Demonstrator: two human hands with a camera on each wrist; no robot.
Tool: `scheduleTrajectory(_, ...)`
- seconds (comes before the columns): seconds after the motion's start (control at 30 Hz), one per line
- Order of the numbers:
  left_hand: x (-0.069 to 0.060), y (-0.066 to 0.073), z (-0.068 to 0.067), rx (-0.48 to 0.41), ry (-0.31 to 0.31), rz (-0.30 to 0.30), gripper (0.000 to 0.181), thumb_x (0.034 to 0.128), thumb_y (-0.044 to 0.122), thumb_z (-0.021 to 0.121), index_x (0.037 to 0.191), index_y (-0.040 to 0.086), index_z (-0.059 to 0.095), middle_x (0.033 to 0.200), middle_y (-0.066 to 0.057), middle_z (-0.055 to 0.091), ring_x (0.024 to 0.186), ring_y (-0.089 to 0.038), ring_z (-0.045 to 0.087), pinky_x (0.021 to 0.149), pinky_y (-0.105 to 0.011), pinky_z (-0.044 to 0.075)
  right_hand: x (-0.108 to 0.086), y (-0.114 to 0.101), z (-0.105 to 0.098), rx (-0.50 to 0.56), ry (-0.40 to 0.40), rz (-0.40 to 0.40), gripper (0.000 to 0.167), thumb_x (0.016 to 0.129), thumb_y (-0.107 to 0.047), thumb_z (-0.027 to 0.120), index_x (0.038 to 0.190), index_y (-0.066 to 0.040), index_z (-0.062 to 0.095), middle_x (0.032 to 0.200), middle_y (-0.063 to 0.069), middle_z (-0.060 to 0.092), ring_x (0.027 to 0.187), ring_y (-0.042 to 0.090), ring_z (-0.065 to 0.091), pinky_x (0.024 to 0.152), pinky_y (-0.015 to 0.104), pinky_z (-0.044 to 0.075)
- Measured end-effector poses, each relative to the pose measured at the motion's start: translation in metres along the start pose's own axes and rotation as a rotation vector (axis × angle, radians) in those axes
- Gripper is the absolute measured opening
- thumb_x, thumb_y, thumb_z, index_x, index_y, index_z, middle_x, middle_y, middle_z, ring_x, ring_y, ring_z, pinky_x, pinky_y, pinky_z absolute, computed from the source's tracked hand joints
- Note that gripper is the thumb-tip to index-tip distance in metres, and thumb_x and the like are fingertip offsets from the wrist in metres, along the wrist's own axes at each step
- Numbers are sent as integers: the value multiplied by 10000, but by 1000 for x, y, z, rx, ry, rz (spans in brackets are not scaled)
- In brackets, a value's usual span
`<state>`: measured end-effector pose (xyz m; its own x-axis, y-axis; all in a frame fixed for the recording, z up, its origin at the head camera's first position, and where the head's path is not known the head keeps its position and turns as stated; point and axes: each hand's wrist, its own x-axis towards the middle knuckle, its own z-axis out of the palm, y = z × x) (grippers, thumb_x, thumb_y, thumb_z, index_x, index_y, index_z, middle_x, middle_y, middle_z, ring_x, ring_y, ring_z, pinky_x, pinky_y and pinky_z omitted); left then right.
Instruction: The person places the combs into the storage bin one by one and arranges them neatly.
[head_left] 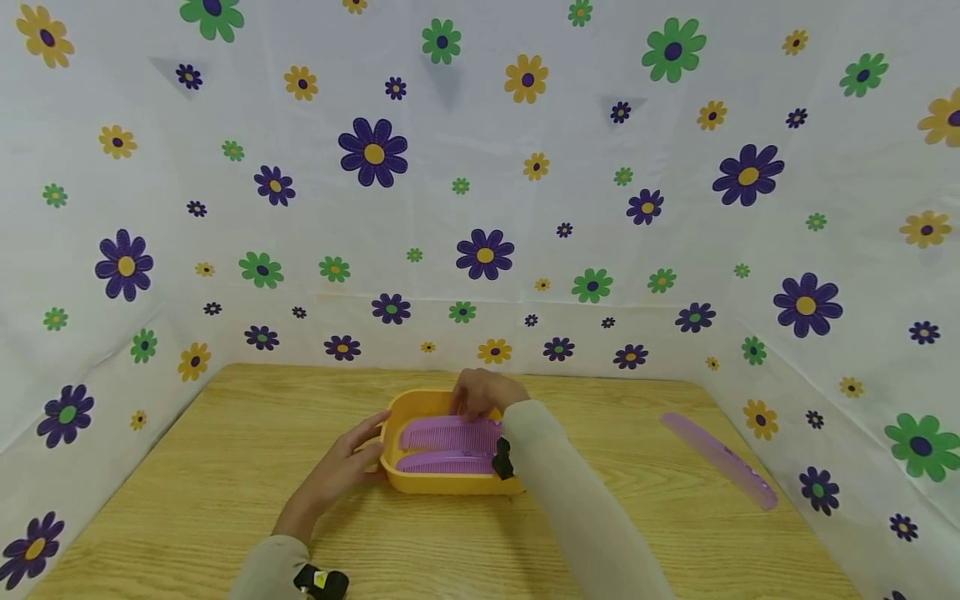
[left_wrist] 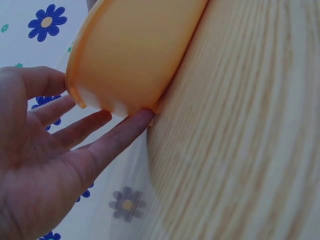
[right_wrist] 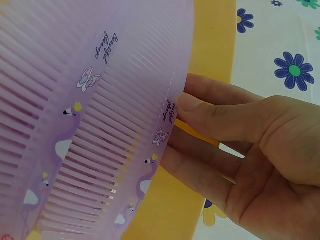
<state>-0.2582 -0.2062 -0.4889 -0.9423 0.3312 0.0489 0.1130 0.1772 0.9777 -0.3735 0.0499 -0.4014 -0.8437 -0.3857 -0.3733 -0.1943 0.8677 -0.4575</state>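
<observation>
A yellow basket [head_left: 465, 483] stands on the table with two purple combs in it. The near comb [head_left: 442, 462] lies along the basket's front side. My right hand [head_left: 483, 393] reaches over the back rim and pinches the spine of the far comb [head_left: 438, 435] between thumb and fingers. Close up in the right wrist view, flamingos and black lettering decorate that comb [right_wrist: 157, 135]. My left hand [head_left: 337, 471] is at the basket's left end. Its nearly straight fingers [left_wrist: 125, 132] touch the outer wall of the basket [left_wrist: 135, 50] in the left wrist view.
Another purple comb [head_left: 720, 458] lies slantwise on the right part of the wooden table [head_left: 300, 400]. A white cloth with printed flowers [head_left: 420, 208] hangs behind the table and along both sides.
</observation>
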Motion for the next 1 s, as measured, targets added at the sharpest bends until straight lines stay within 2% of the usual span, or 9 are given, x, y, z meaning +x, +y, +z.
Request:
scheduleTrajectory(0.23,1,-2,3,15,35,-32,560,1103,145,430,1638,123,266,1674,-277,248,1459,-506,426,987,-474,605,-3,2,0,3,11,3,130,937,-55,726,1013,-145,783,1007,9,740,922,212,680,950,413,608)
scheduleTrajectory(0.47,0,-1,3,25,31,-29,565,1103,149,425,1642,120,256,1678,-282,234,1456,-510,428,996,-472,600,-5,3,-2,-4,-3,-25,111,934,-86,743,1021,-137,790,1014,12,749,915,205,687,935,393,617)
scheduleTrajectory(0.73,0,0,3,5,31,-29,562,1103,131,424,1639,115,259,1675,-282,240,1450,-511,434,990,-478,601,-6,1,-3,51,-40,5,156,939,-122,746,1092,-146,767,1047,13,720,988,224,668,1022,433,582)
scheduleTrajectory(1.0,0,1,2,7,21,-19,566,1103,137,427,1640,99,250,1680,-297,210,1463,-524,406,996,-488,596,-11,3,-3,39,-51,-55,217,948,-122,733,1163,-145,751,1124,49,731,1020,242,684,1036,471,571)
